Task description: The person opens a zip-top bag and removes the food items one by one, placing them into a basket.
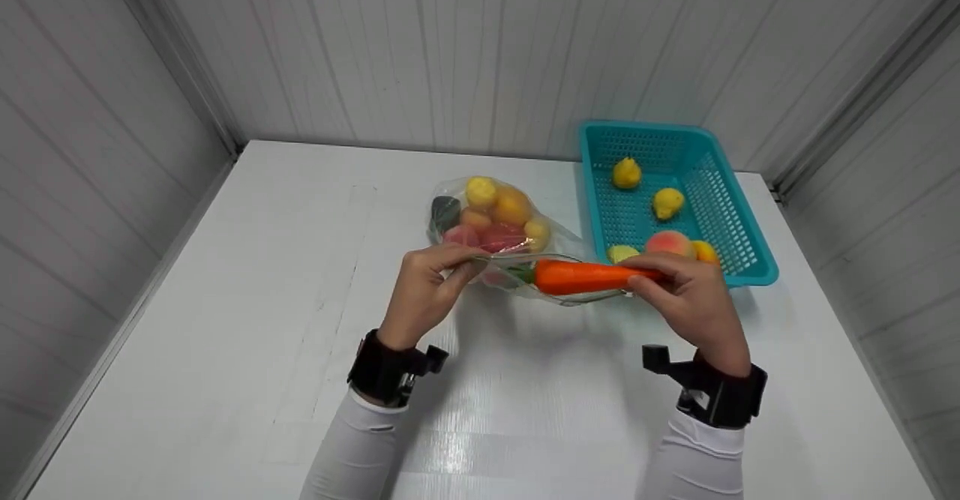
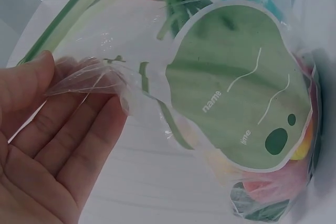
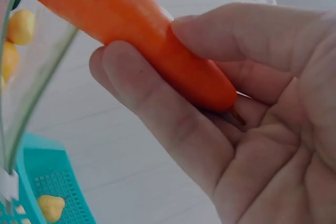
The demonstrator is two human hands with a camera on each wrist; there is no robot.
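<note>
My right hand [image 1: 694,301] grips an orange carrot [image 1: 577,277] by its narrow end, thumb on one side and fingers on the other. The carrot's green top points left, into the mouth of a clear zip bag [image 2: 142,82]. With thumb and fingers, my left hand [image 1: 429,290] pinches the left edge of that mouth. Inside the bag lie several fruits, among them an orange [image 1: 512,206], a yellow fruit [image 1: 481,192], a red piece [image 1: 502,238] and a dark green item [image 1: 445,214]. In the left wrist view a green label [image 2: 236,87] covers part of the contents.
A turquoise basket [image 1: 759,260] stands at the back right, just beyond my right hand. It holds yellow fruits [image 1: 627,173], a peach [image 1: 670,244] and an orange-yellow fruit [image 1: 705,252]. The white table [image 1: 225,320] meets a panelled wall [image 1: 375,58] behind.
</note>
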